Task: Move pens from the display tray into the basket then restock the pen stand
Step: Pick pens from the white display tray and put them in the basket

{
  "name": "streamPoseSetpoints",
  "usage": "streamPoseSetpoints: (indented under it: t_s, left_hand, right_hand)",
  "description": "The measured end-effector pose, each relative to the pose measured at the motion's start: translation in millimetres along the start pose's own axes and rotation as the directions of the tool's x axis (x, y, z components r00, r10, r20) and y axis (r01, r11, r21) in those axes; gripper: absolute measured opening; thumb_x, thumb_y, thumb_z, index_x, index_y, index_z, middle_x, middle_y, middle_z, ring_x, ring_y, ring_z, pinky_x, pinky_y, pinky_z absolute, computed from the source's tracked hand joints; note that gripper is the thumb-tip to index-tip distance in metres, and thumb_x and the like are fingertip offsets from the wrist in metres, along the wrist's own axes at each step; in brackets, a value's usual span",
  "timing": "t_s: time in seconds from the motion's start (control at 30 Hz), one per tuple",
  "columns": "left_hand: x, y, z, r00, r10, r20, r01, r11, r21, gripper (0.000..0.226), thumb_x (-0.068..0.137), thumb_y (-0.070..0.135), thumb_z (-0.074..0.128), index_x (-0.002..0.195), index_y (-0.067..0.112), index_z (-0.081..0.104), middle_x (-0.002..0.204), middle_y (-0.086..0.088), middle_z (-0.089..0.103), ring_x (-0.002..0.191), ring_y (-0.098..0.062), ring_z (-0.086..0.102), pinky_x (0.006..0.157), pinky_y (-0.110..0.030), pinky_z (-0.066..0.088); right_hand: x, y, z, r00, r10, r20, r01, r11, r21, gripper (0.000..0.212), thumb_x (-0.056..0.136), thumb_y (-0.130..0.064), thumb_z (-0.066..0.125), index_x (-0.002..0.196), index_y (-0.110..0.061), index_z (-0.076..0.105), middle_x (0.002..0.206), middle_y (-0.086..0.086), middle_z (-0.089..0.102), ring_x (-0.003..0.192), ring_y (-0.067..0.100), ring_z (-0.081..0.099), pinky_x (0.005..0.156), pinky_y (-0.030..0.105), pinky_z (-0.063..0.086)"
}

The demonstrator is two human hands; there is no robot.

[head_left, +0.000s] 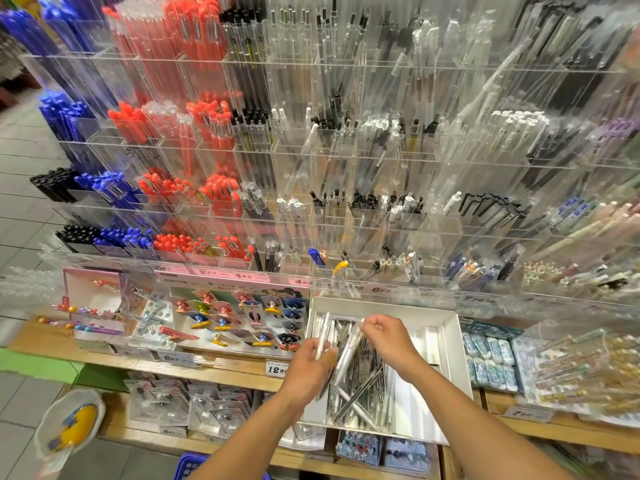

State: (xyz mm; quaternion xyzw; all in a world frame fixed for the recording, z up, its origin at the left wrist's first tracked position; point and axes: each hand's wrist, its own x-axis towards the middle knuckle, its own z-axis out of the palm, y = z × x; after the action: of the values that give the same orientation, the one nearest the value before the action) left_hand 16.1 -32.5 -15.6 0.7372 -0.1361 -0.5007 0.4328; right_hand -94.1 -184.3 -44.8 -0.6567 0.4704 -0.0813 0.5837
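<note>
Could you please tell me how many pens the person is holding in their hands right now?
2 that I can make out. The left hand grips one white pen; the right hand pinches another pen above the white tray. More may be hidden behind the left hand's fingers.

Bare forearms, no sleeves; tan bandage on left finger.

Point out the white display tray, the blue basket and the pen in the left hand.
white display tray (453, 344): head view, bare right wall.
blue basket (188, 464): head view, rim at the bottom edge.
pen in the left hand (322, 336): head view, white barrel above the fingers.
</note>
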Motion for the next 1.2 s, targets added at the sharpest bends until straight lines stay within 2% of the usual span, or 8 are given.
streamPoseSetpoints:
  t_s: [0.13,0.3,0.47,0.6,0.7,0.9,1.13,1.2]
  left_hand:
    - [2,2,2,0.996,0.064,0.065,-0.069,0.995,0.071,0.021,0.094,0.031,0.065,0.110,0.023,0.054,0.108,-0.004,0.063,0.100,-0.017,0.063,0.085,-0.030,0.052]
    - [2,-6,0,0.989,0.110,0.094,-0.121,0.985,0.123,0.011,0.102,0.030,0.052,0.109,0.022,0.055,0.082,0.006,0.057,0.068,-0.006,0.052,0.060,-0.021,0.043]
    - [-1,-11,-5,0.997,0.009,0.078,-0.004,0.998,-0.067,0.022,0.106,0.029,0.042,0.113,0.011,0.052,0.063,0.005,0.043,0.051,-0.006,0.036,0.049,-0.023,0.031]
    - [-4,-12,-7,0.997,0.007,0.079,0.001,0.995,-0.101,0.030,0.106,0.035,0.039,0.111,0.009,0.052,0.056,0.009,0.038,0.046,-0.005,0.030,0.045,-0.021,0.025]
    - [-5,-11,-8,0.997,0.008,0.070,0.001,0.991,-0.137,0.037,0.107,0.041,0.031,0.114,0.014,0.056,0.056,0.006,0.040,0.046,-0.006,0.030,0.045,-0.022,0.025]
    - [-2,-9,-5,0.997,-0.045,0.065,0.054,0.988,-0.144,0.027,0.108,0.027,0.035,0.119,0.011,0.053,0.080,-0.002,0.059,0.054,-0.008,0.044,0.054,-0.026,0.038]
    - [2,-2,-1,0.993,-0.111,0.033,0.115,0.981,-0.159,0.051,0.102,0.036,0.050,0.141,0.006,0.040,0.112,-0.027,0.066,0.061,-0.014,0.059,0.053,-0.026,0.049]
    - [1,0,-1,0.994,-0.100,0.046,0.106,0.982,-0.157,0.061,0.096,0.044,0.058,0.136,0.000,0.043,0.088,-0.021,0.068,0.048,-0.009,0.043,0.043,-0.023,0.035]
  right_hand:
    - [0,-8,9,0.996,0.003,0.087,-0.016,0.987,0.157,0.023,0.092,-0.024,0.058,0.072,-0.014,0.061,0.060,-0.002,0.051,0.050,0.010,0.038,0.053,0.026,0.033]
    - [2,-7,17,0.985,0.076,0.154,-0.130,0.913,0.386,0.022,0.098,-0.025,0.056,0.093,-0.008,0.068,0.069,0.006,0.065,0.045,0.011,0.047,0.043,0.022,0.037]
    - [0,17,34,0.983,0.183,-0.011,-0.177,0.932,-0.316,0.030,0.097,-0.025,0.055,0.085,0.000,0.067,0.070,0.005,0.063,0.060,0.016,0.067,0.076,0.034,0.056]
    - [-5,19,57,0.960,0.238,-0.145,-0.278,0.857,-0.435,0.047,0.096,-0.025,0.058,0.134,-0.002,0.043,0.084,0.000,0.062,0.060,0.006,0.056,0.047,0.018,0.037]
    - [1,15,62,0.940,0.293,-0.173,-0.338,0.862,-0.378,0.045,0.095,-0.022,0.060,0.131,-0.003,0.043,0.094,0.006,0.066,0.070,0.014,0.062,0.055,0.023,0.045]
    - [-6,22,47,0.960,0.271,-0.076,-0.280,0.943,-0.181,0.019,0.088,-0.007,0.057,0.071,-0.012,0.050,0.065,0.007,0.059,0.049,0.013,0.062,0.053,0.027,0.046]
    - [-39,10,35,0.969,0.105,0.223,-0.151,0.969,0.197,0.024,0.087,-0.024,0.071,0.106,-0.015,0.059,0.074,0.005,0.072,0.059,0.015,0.064,0.050,0.023,0.046]
    - [-45,8,38,0.963,0.060,0.261,-0.118,0.970,0.211,0.022,0.088,-0.022,0.071,0.105,-0.014,0.060,0.073,0.003,0.072,0.059,0.015,0.065,0.050,0.022,0.047]
